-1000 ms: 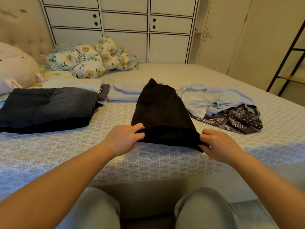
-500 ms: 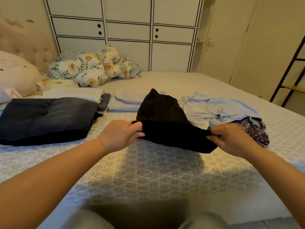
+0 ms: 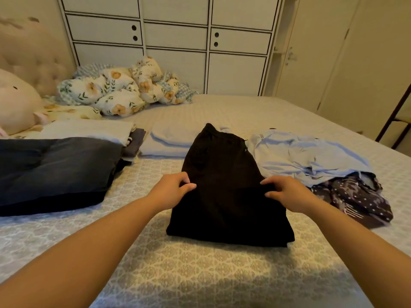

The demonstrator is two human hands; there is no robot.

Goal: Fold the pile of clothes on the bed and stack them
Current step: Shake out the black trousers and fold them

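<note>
A black garment (image 3: 224,192) lies on the bed (image 3: 200,274) in front of me, its near end doubled over toward the far end. My left hand (image 3: 171,192) pinches the folded edge on the left side. On the right side my right hand (image 3: 287,194) pinches the same edge. A crumpled light blue shirt (image 3: 307,156) and a dark dotted garment (image 3: 355,196) lie unfolded to the right. Folded dark jeans (image 3: 55,170) lie at the left, with folded pale items (image 3: 89,130) and a folded light blue piece (image 3: 166,143) behind them.
A floral quilt bundle (image 3: 120,90) and a pale pillow (image 3: 15,103) sit at the head of the bed. White cabinets (image 3: 173,41) stand behind the bed. A dark ladder rack (image 3: 395,116) stands at the far right.
Both hands lifted the near end of the black garment and carried it away from me, laying it over the middle. The garment is now doubled and shorter.
</note>
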